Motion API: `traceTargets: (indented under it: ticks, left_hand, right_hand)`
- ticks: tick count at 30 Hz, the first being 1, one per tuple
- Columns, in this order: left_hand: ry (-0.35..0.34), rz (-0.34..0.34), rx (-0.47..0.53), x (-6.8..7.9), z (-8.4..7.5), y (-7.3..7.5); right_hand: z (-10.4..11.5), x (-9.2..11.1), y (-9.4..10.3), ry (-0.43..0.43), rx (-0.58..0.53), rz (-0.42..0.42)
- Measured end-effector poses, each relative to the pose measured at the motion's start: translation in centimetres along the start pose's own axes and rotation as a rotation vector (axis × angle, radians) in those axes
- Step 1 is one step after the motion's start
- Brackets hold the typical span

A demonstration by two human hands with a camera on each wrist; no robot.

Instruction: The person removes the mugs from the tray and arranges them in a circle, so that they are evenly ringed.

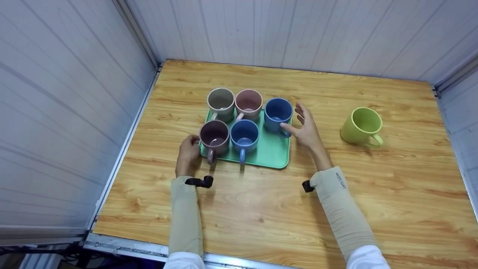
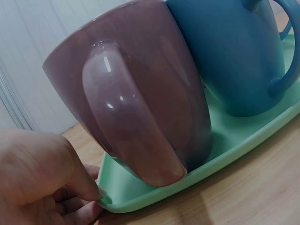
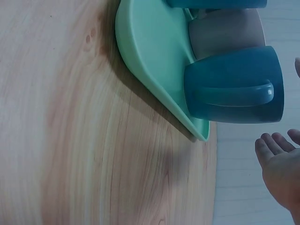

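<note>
My left hand (image 1: 189, 153) pinches the near-left corner of the green tray (image 1: 274, 153); the left wrist view shows thumb and fingers (image 2: 79, 180) at its rim. Right beside it stands the mauve mug (image 1: 214, 136), handle toward me. A blue mug (image 1: 244, 136) is next to that one on the tray. My right hand (image 1: 308, 130) is spread beside the other blue mug (image 1: 278, 114) at the tray's right side. In the right wrist view a gap shows between these fingers (image 3: 276, 145) and that mug (image 3: 234, 89).
A grey mug (image 1: 221, 104) and a pink mug (image 1: 248, 104) stand in the tray's back row. On the wooden table (image 1: 257, 209) to the right is a yellow-green mug (image 1: 360, 127). White panel walls (image 1: 239, 33) border the table at back and sides.
</note>
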State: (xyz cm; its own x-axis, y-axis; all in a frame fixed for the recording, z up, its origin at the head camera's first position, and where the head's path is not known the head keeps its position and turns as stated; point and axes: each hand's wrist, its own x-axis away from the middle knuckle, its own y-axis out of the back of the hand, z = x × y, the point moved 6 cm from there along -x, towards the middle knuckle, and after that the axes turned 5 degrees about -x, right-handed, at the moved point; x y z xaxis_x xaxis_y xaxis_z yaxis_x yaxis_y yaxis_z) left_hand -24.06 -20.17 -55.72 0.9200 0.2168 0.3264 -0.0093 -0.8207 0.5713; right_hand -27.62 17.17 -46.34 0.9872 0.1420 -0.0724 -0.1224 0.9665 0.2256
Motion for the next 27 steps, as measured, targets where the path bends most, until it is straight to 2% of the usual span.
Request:
traceTargets:
  ticks: [7,11,19,25,27]
  left_hand:
    - [0.021,-0.002,0.005,0.0,0.0,0.0]
    - [0.028,0.006,0.014,0.0,0.1,-0.1]
    - [0.012,-0.005,-0.015,-0.2,0.0,-0.1]
    - [-0.004,-0.032,-0.004,0.0,-0.2,0.2]
    - [0.006,-0.022,0.012,0.2,-0.2,0.2]
  right_hand:
    - [-2.2,-1.6,-0.6,-0.009,-0.008,0.02]
    - [-2.9,-2.2,-1.0,-0.029,0.035,0.026]
    - [-3.2,-2.6,-1.5,-0.088,0.154,0.014]
    - [-3.0,-2.8,-1.8,-0.059,0.185,-0.002]
    - [-2.9,-2.9,-1.8,-0.045,0.192,-0.009]
